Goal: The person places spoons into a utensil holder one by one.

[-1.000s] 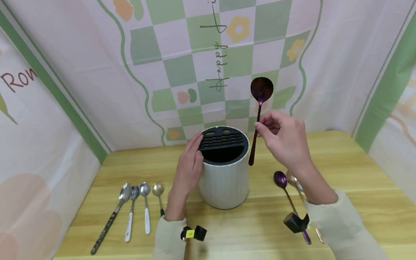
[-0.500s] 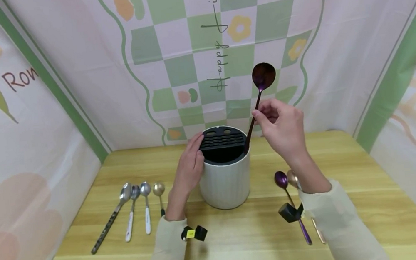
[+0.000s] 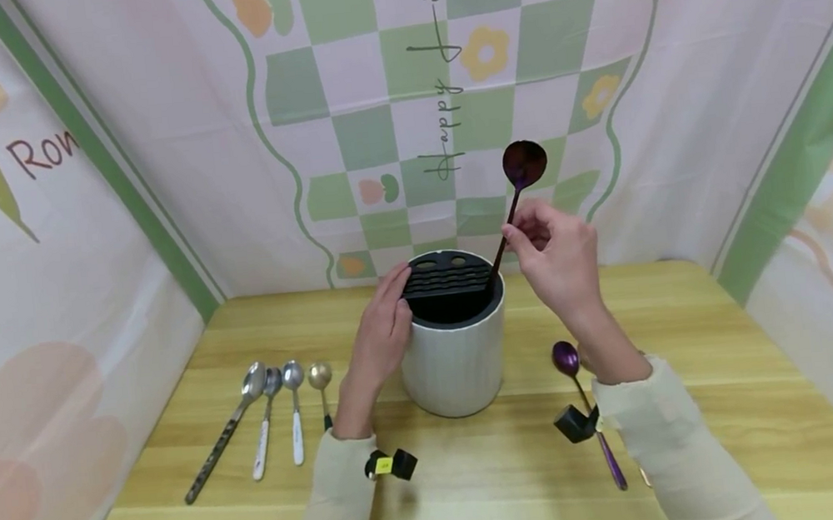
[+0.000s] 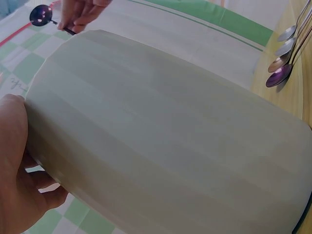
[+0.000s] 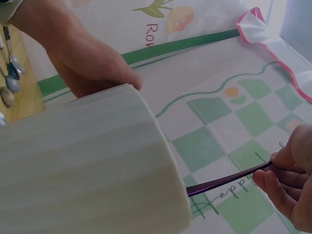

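Observation:
A white ribbed utensil holder (image 3: 455,373) with a black slotted insert (image 3: 444,279) stands upright on the table. My left hand (image 3: 377,339) rests against its left side, fingertips at the rim. My right hand (image 3: 558,261) pinches the handle of a dark purple spoon (image 3: 524,164), its round bowl up. The tilted handle's lower end is inside the holder's open front section, at the right rim. In the right wrist view, the handle (image 5: 226,183) runs from the holder's mouth to my thumb and fingers. The left wrist view shows my left hand (image 4: 24,170) beside the holder (image 4: 161,126).
Several spoons lie at the left, among them a long one with a patterned handle (image 3: 213,464) and a white-handled one (image 3: 296,439). Another purple spoon (image 3: 566,359) lies at the right, with others partly hidden by my right forearm. A printed cloth (image 3: 417,109) hangs behind the table (image 3: 475,480).
My right hand has moved the spoon left from beside the holder, and its handle end has gone over the rim and down inside. My left hand stays on the holder.

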